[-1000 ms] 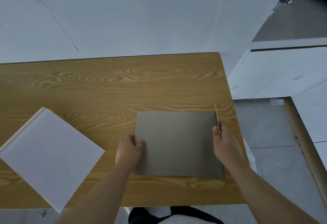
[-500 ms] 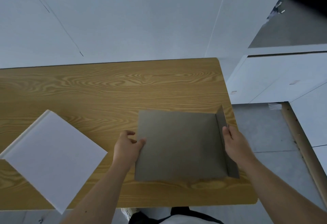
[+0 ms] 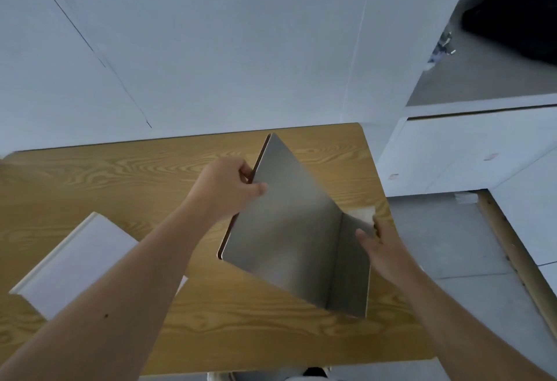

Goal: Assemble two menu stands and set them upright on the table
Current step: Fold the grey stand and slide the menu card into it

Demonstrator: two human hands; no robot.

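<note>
A grey metal menu stand [image 3: 289,230], bent into an L with a short flap on its right side, hangs tilted above the wooden table [image 3: 120,175]. My left hand [image 3: 229,187] pinches the upper left edge of the large panel, thumb on its face. At the flap, my right hand [image 3: 379,245] lies with fingers against its outer edge; how firmly it grips is unclear. A white flat box [image 3: 75,263] rests on the table to the left, partly behind my left forearm.
A white wall stands behind the table. White cabinets [image 3: 470,151] stand to the right, with a grey floor [image 3: 470,239] and a wooden strip beside the table's right edge. The table's front edge runs close to my body.
The grey stand lay flat on the table; now both hands have lifted and tilted it up, its left side raised. My left hand moved up and right along the panel's edge.
</note>
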